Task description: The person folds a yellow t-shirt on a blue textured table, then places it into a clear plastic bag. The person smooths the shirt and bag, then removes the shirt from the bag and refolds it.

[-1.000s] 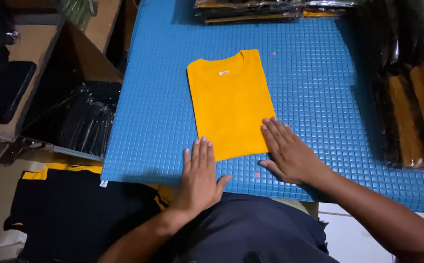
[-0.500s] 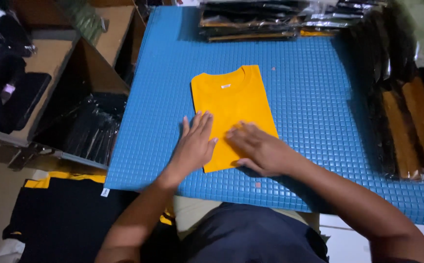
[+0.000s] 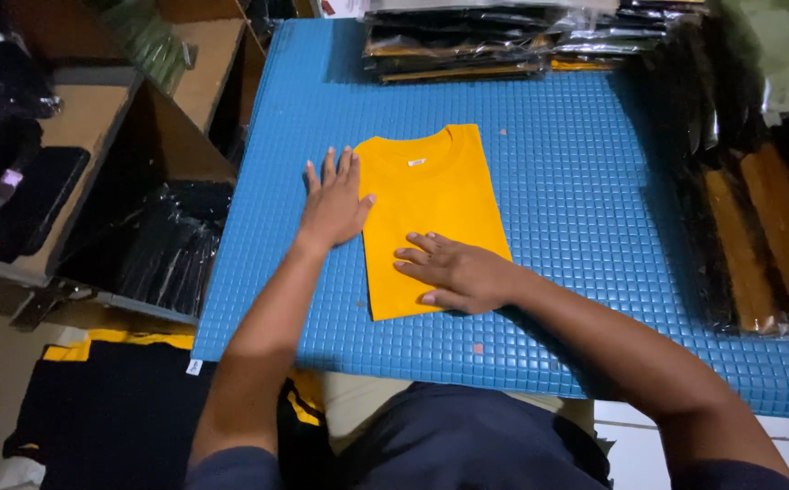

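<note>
Both hands have travelled up the folded shirt since the earlier frames: they were at its near hem a second ago, and now sit mid-length, so the pressing appears to be working from the near edge toward the collar.

Blue gridded surface (image 3: pixel 576 209) fills most of the view. Stacks of bagged garments (image 3: pixel 494 41) line its far edge; more bagged stock, dark and brown (image 3: pixel 757 236), runs down the right side. Wooden shelving (image 3: pixel 95 118) stands off to the left, with dark packed goods below it. A black and yellow garment (image 3: pixel 95 408) lies on the floor by the person's knees.

Yellow shirt (image 3: pixel 440 195) lies flat near the middle of the surface, folded to a narrow rectangle, collar at the far end, hem toward the person.

Left hand (image 3: pixel 333 204): palm down, half on the surface and half at the shirt's left edge. Fingers (image 3: pixel 329 166) straight and slightly spread, thumb reaching onto the yellow cloth. Nothing gripped; flat contact only.

Right hand (image 3: pixel 458 272): palm down on the lower part of the shirt, turned so the fingers (image 3: pixel 417 254) point left across the cloth. Fingers extended and a little apart, pressing, not closed on anything.
</note>
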